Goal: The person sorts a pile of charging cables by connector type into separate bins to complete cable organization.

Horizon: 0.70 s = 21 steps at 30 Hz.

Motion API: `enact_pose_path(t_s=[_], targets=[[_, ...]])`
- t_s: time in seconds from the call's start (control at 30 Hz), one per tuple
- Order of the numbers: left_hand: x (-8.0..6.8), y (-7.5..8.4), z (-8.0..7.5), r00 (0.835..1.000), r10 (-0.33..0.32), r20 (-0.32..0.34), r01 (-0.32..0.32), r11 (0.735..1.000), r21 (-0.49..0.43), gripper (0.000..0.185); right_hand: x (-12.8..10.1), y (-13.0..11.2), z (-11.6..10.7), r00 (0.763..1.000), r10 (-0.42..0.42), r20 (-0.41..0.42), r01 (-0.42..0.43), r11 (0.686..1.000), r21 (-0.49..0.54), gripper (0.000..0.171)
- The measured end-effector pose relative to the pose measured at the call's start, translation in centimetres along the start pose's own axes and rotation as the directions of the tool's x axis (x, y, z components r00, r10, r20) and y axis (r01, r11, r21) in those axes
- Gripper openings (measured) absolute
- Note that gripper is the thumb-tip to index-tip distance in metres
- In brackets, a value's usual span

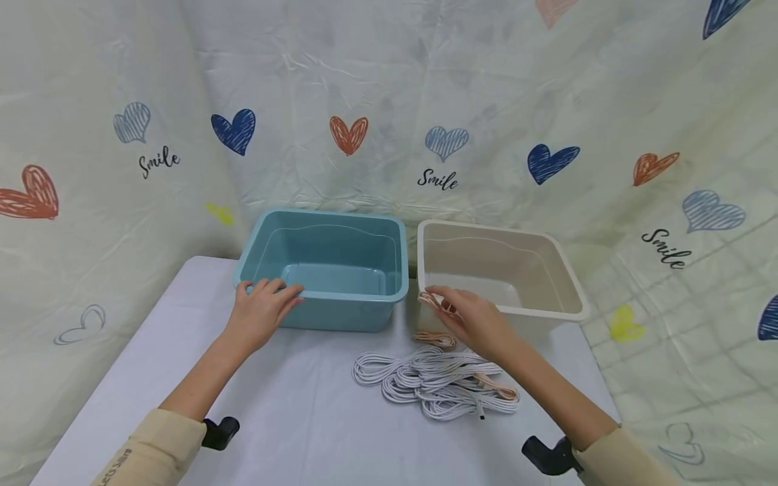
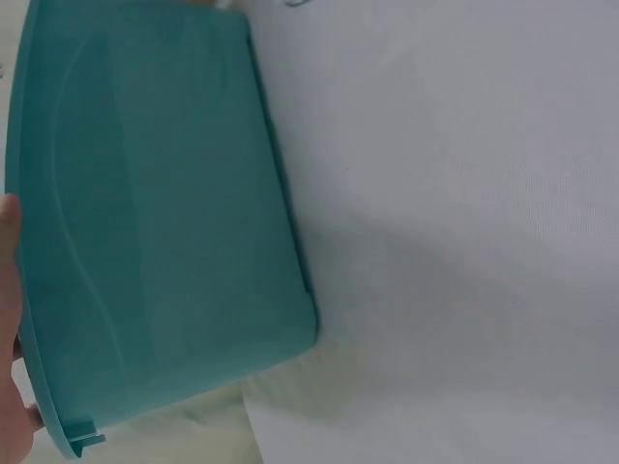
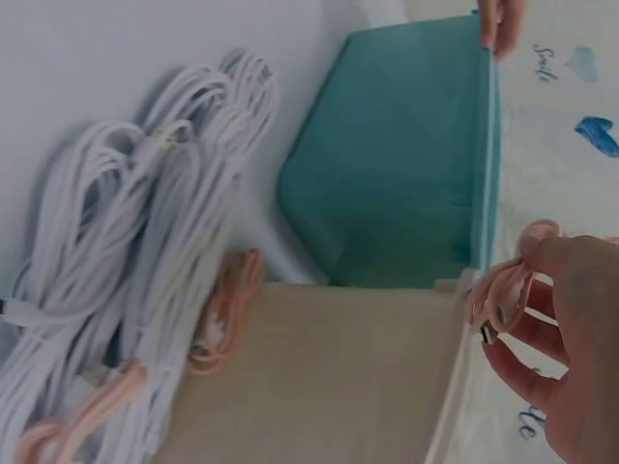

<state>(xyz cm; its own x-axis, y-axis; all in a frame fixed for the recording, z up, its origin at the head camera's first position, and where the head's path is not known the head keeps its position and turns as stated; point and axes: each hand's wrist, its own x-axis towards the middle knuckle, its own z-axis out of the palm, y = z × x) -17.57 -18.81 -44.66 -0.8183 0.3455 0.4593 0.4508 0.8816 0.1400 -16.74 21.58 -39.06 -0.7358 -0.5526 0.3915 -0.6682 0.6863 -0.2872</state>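
At the near left rim of the blue plastic bin (image 1: 340, 314), my left hand (image 1: 260, 310) grips the edge with its fingers over the rim. My right hand (image 1: 477, 320) pinches a small coiled pink cable (image 3: 501, 295) at the near rim of the beige bin (image 1: 547, 313); a dark metal plug end hangs from the coil. On the table below lies a pile of coiled white cables (image 1: 434, 381). One pink cable coil (image 1: 434, 339) lies against the beige bin's front, and another pink cable (image 1: 498, 387) lies on the white pile.
The two bins stand side by side at the back of a table with a white cloth (image 1: 292, 398). Behind them hangs a pale curtain (image 1: 389, 81) printed with hearts. The visible floors of both bins show nothing lying on them.
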Motion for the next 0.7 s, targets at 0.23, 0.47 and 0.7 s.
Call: enact_pose_path(t_s=[0.23, 0.47, 0.7], targets=[[-0.2, -0.2, -0.1, 1.0, -0.01, -0.001, 0.01, 1.0, -0.02, 0.02, 3.8, -0.6, -0.7, 0.999, 0.02, 0.043, -0.021, 1.0, 0.007, 0.039], [-0.3, -0.2, -0.4, 1.0, -0.021, 0.009, 0.022, 0.999, -0.046, 0.02, 7.3, -0.9, -0.8, 0.997, 0.0, 0.072, -0.006, 0.997, 0.073, 0.038], [-0.2, -0.1, -0.5, 0.999, -0.029, 0.029, 0.031, 0.998, -0.053, 0.021, 10.4, -1.0, -0.1, 0.991, 0.055, 0.122, -0.061, 0.997, 0.042, 0.037]])
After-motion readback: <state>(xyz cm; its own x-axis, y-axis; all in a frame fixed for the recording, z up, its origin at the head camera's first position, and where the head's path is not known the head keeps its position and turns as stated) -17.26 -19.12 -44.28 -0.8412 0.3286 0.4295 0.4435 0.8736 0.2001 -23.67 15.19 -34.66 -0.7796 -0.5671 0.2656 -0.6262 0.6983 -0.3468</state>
